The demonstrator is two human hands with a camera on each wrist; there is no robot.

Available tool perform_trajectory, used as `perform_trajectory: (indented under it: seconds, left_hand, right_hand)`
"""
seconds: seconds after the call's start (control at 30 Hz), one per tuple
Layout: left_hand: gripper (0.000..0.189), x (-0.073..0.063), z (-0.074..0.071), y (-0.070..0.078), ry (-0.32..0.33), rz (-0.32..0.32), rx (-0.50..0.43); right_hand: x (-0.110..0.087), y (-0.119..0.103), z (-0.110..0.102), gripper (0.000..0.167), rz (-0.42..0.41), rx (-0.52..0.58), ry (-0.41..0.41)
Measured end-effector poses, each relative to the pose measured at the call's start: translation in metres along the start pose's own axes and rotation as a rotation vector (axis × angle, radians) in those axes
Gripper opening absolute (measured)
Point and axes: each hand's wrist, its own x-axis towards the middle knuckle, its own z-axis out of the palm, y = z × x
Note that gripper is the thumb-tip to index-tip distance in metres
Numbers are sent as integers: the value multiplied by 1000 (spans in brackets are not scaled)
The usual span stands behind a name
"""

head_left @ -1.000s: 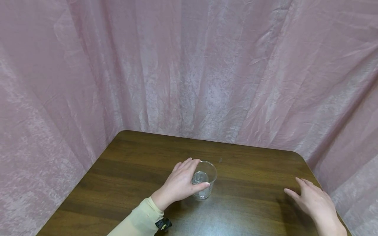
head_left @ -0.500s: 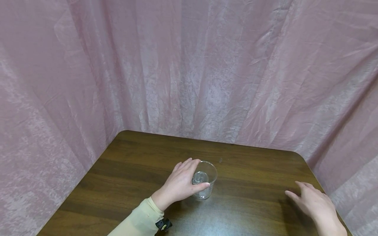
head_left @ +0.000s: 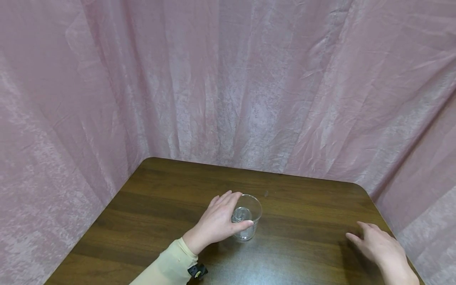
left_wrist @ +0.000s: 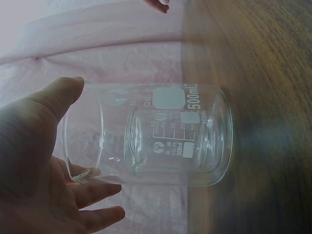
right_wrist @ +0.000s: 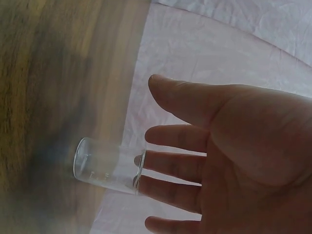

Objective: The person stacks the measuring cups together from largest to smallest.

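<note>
A clear glass beaker (left_wrist: 209, 161) marked 500ml stands upright on the wooden table (head_left: 303, 206), smaller beaker glass (left_wrist: 161, 141) with a 50ml marking nested inside it. My left hand (head_left: 217, 221) grips it at the rim, thumb on one side and fingers on the other. Over at the table's right side, my right hand (head_left: 381, 243) hovers with fingers and thumb spread. In the right wrist view a small glass beaker (right_wrist: 107, 165) stands on the table, its rim overlapping two fingers, which show through the glass. From the head view that small beaker is hidden.
Pink curtains (head_left: 228, 87) hang close behind the table and along both sides. The table's right edge runs just past the right hand. A dark strap device (head_left: 197, 271) sits at the left wrist.
My right hand has lowered slightly, its fingers moving a little toward me and down. The left hand and the large beaker have stayed still.
</note>
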Motion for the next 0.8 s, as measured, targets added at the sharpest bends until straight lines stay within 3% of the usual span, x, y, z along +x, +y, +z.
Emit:
perform_trajectory:
  seconds: [0.37,0.57,0.8]
  left_hand:
    - [95,1,0,-1,3,17,9]
    - [94,1,-1,-2,9,24,15]
    - [94,0,-1,-2,9,24,6]
  right_hand:
    - [-4,7,2,81,23,3,-19]
    - [4,29,13,98,42,6,-33]
    - [-6,19,1,91,56,11,-85]
